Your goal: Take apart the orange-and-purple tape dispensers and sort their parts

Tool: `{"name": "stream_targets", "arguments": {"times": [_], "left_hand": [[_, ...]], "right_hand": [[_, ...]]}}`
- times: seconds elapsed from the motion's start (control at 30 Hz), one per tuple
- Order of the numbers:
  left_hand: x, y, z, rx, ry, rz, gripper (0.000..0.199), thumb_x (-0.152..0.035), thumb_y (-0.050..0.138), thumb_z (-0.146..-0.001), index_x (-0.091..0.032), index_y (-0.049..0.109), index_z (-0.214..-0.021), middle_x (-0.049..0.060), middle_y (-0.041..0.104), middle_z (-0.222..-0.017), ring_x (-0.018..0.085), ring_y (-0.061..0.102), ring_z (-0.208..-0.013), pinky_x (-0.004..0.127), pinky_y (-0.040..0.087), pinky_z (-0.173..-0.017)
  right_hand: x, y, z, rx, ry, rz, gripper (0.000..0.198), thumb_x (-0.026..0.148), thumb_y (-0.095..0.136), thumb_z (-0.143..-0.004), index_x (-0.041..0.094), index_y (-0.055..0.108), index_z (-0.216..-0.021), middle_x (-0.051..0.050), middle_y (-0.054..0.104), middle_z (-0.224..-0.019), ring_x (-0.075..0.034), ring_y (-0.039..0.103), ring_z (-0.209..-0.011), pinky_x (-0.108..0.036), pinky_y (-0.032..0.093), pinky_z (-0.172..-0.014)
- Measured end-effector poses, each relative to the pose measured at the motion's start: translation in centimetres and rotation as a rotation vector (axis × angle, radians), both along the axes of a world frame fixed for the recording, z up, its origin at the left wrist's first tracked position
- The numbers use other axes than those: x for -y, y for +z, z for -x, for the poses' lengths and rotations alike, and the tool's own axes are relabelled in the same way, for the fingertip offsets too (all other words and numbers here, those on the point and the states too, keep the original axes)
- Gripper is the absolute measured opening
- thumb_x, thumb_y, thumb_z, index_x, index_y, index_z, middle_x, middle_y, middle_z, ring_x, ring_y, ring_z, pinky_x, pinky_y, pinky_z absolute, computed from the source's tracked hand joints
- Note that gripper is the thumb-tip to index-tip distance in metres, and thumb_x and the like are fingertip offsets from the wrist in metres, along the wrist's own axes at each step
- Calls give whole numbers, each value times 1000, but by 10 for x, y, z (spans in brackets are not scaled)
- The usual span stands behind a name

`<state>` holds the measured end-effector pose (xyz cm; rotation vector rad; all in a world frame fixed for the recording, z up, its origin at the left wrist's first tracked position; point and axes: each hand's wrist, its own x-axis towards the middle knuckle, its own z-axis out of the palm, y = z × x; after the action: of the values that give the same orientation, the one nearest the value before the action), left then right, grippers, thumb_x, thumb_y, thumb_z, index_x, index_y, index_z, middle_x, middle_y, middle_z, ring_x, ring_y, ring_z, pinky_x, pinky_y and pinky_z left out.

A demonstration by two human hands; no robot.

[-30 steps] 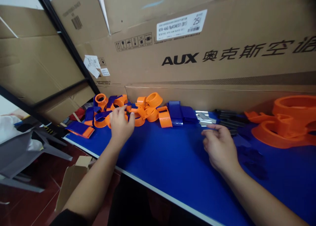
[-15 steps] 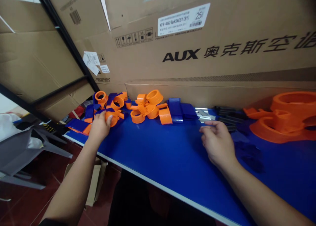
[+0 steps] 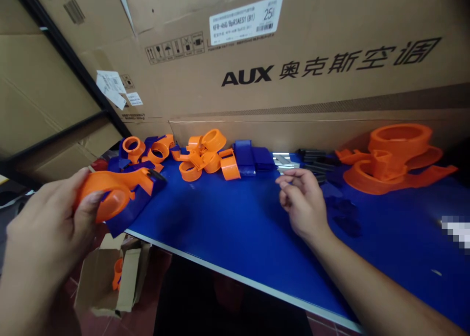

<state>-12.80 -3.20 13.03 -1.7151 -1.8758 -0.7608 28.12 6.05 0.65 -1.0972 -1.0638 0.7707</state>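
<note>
My left hand (image 3: 55,223) is closed around an orange tape dispenser (image 3: 106,189), raised at the left edge of the table. The dispenser has a round hub, a black tip at its far end and a blue panel along its lower side. Over the table, my right hand (image 3: 303,201) has its fingers curled and its thumb drawn against them. Whatever may be between those fingertips cannot be made out. Just beyond them lie silver metal strips (image 3: 282,162) and black strips (image 3: 316,157). Dark blue pieces (image 3: 345,213) lie to the right of this hand.
Orange dispenser parts (image 3: 201,155) and blue pieces (image 3: 253,155) line the back of the blue table (image 3: 220,228). Larger orange parts (image 3: 389,165) are stacked at right. Behind stands a big cardboard carton (image 3: 330,13). An open cardboard box (image 3: 95,277) sits on the floor, with an orange part inside.
My left hand has lifted the orange dispenser from the pile and brought it left and closer to me. My right hand stays near the metal strips. The view has turned slightly right.
</note>
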Motion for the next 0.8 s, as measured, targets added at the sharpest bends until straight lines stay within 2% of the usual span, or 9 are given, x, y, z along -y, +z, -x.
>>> {"name": "stream_targets", "arguments": {"times": [0.07,0.13,0.27,0.33,0.4,0.57,0.63,0.7,0.8], "left_hand": [[3,12,-24,-6,-204,69,51,-61,43,-94,-66,39,-144,-30,52,-145,31,62,-123,56,51,-107],[-7,18,-58,29,-470,192,44,-62,51,-92,-59,56,-136,-17,69,-128,30,69,-110,51,57,-97],[-51,18,-143,52,-892,633,34,-54,52,-97,-33,76,-112,6,76,-111,29,69,-103,43,55,-91],[-77,15,-183,73,-1065,755,39,-50,46,-102,-27,76,-93,8,75,-88,24,70,-83,38,53,-84],[-103,12,-213,88,-1157,809,46,-51,45,-102,-23,74,-80,6,73,-78,20,66,-71,35,51,-75],[-156,8,-243,338,-1131,804,50,-61,52,-96,-17,72,-81,3,70,-77,16,63,-68,28,46,-63],[-167,4,-244,576,-1079,579,48,-59,50,-97,-17,70,-86,3,71,-84,14,64,-73,26,48,-66],[-168,-7,-244,800,-945,193,38,-51,50,-99,-18,68,-92,4,71,-93,14,65,-80,26,50,-72],[-153,-40,-242,959,-751,-241,22,-40,53,-98,-19,63,-101,4,67,-94,14,63,-83,26,50,-74]], "right_hand": [[9,10,1,-44,132,5,41,33,71,-75,27,58,-113,-6,67,-107,-12,55,-55,-24,39,-40],[17,18,-2,-85,377,66,55,39,72,-73,27,58,-125,-10,68,-116,-19,64,-69,-26,46,-44],[30,27,-9,-121,1007,360,78,50,77,-67,24,58,-138,-16,68,-124,-32,70,-95,-36,57,-56],[34,28,-10,-47,1133,445,73,45,84,-63,21,66,-129,-14,70,-117,-32,69,-98,-41,59,-68],[34,28,-8,48,1058,468,56,40,88,-63,20,73,-112,-10,73,-101,-28,68,-91,-41,57,-75],[23,24,0,25,684,472,32,42,87,-70,19,73,-88,-4,70,-82,-18,61,-76,-31,52,-69],[18,22,1,-51,584,448,31,42,88,-70,19,72,-85,-3,68,-82,-17,59,-75,-29,50,-69],[14,21,0,-140,480,422,32,42,87,-70,20,72,-89,-2,67,-81,-17,59,-73,-30,49,-68],[8,18,-1,-273,319,370,36,41,86,-72,21,70,-98,-1,67,-83,-17,59,-75,-30,48,-70]]}}
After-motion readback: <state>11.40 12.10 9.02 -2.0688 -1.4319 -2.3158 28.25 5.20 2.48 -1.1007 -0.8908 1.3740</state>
